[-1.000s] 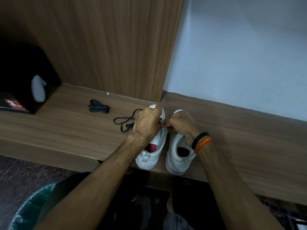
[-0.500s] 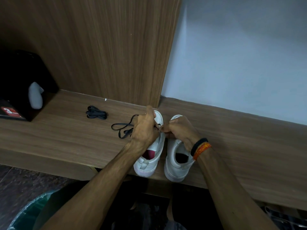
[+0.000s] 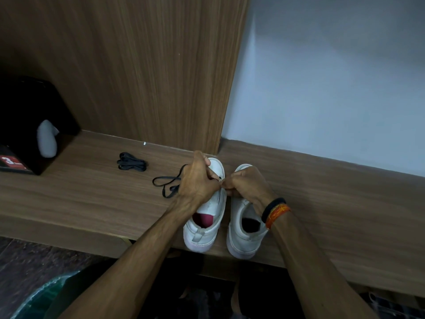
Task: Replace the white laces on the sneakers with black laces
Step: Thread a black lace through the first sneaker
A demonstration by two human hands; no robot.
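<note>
Two white sneakers stand side by side on the wooden shelf (image 3: 92, 199), toes toward the wall. My left hand (image 3: 197, 180) sits over the front of the left sneaker (image 3: 207, 224) with its fingers curled on a black lace (image 3: 165, 183), whose loose loops trail off to the left on the wood. My right hand (image 3: 246, 185) lies over the front of the right sneaker (image 3: 243, 231), its fingertips pinching at the inner edge of the left sneaker, where both hands meet. What the right fingers pinch is hidden. A second black lace (image 3: 131, 164) lies bundled farther left.
A black box (image 3: 30, 120) with a red label and a pale grey object in front of it stands at the shelf's left end. A wooden panel (image 3: 138, 77) and a white wall rise behind. A green bin (image 3: 39, 300) stands on the dark floor below left.
The view has tilted, so everything sits lower in the frame. Both hands stay at the front of the left sneaker, and my left thumb has lifted a little.
</note>
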